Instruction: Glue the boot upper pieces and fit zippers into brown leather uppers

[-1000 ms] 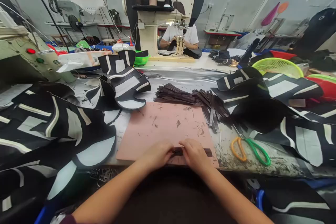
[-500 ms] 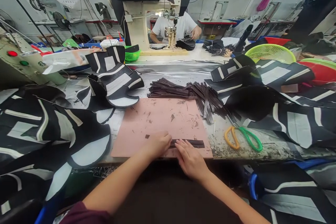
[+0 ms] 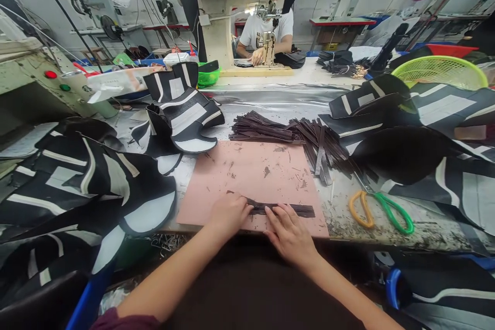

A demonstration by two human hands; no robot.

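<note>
Narrow dark brown strips (image 3: 303,210) lie bundled side by side near the front edge of a pink cutting board (image 3: 247,165). My left hand (image 3: 229,215) is closed, its curled fingers gripping the strips at their left end; part of that end is hidden under it. My right hand (image 3: 293,234) rests on the middle of the bundle with fingers stretched out over the strips. Behind the board sits a loose heap of similar strips (image 3: 263,128), with more fanned out at its right. Small brown scraps are scattered on the board.
Scissors (image 3: 381,201) with orange and green handles lie right of the board. Black and white sewn pieces (image 3: 127,180) crowd the left, and similar pieces (image 3: 436,165) the right. A sewing machine (image 3: 216,31) stands beyond, with a person in a white shirt (image 3: 284,31) behind it.
My left hand has slid left along the strips, over where a small scrap lay. My right hand stays on the bundle, fingers slightly more apart. The whole view has shifted a little.
</note>
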